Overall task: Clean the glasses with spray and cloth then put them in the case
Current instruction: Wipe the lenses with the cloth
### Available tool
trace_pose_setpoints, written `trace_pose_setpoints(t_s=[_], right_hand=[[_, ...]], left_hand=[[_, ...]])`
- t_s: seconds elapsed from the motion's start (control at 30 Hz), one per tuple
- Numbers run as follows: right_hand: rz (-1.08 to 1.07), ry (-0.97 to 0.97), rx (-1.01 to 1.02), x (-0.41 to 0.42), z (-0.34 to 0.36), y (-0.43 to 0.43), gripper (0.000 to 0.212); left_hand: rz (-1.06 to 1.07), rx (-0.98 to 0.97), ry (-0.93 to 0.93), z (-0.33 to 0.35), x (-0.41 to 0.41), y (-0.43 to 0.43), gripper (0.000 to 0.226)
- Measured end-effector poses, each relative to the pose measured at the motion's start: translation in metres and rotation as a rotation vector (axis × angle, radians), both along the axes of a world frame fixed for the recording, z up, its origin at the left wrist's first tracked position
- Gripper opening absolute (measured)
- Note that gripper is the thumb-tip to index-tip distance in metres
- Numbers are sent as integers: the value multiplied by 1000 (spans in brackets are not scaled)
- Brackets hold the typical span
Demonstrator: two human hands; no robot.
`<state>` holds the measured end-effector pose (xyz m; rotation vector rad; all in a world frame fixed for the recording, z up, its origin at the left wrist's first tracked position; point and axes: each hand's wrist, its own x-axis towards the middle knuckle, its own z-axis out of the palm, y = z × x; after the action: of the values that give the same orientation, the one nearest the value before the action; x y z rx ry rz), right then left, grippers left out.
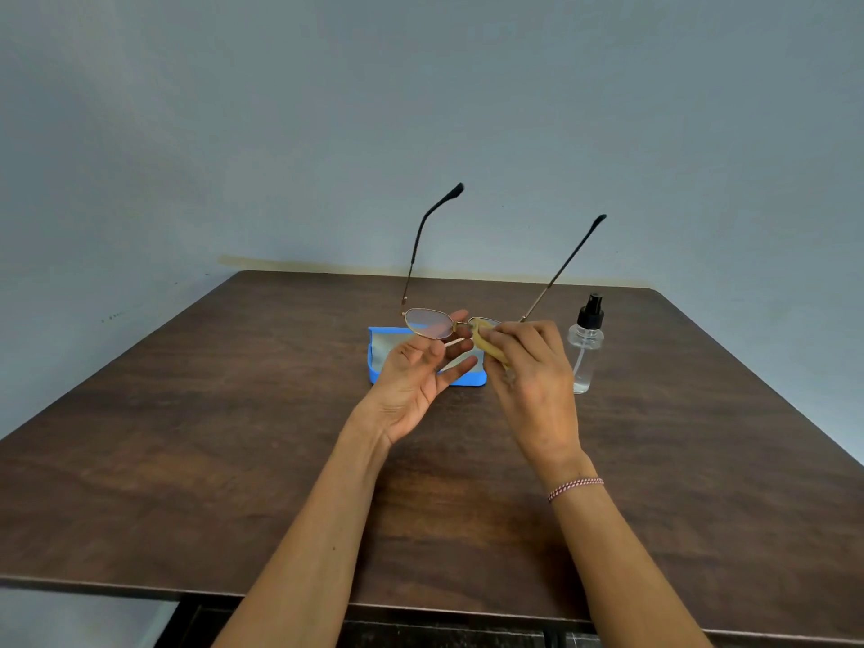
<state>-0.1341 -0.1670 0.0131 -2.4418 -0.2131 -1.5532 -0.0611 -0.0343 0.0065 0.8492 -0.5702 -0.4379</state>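
Glasses (428, 322) lie crosswise between both hands, temples pointing away. Right hand (533, 371) fingers pinch the cloth (486, 341) round one lens; left hand (416, 381) fingers, nearly straight, support the other. The open case (381, 348) lies just beneath the fingers.

I see the case (385, 350) mid-worktop (234, 460), with the spray bottle (585, 348) standing just right of it. The glasses (428, 322) are above the case, between the left grip (411, 385) and right grip (533, 381). The cloth (486, 343) sits in the right grip, against the right lens.
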Motion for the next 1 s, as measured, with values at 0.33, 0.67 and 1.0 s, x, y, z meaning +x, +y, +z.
trace_pose_setpoints(t_s=[0.33,0.67,1.0], right_hand=[[38,76,-94,3,-5,15,35],[-7,110,-96,14,-13,21,28],[-4,216,-189,14,-16,23,55]], left_hand=[[479,92,-16,-7,4,-11,14],[672,82,-31,-11,7,-16,11],[696,103,-89,-10,3,-19,4]])
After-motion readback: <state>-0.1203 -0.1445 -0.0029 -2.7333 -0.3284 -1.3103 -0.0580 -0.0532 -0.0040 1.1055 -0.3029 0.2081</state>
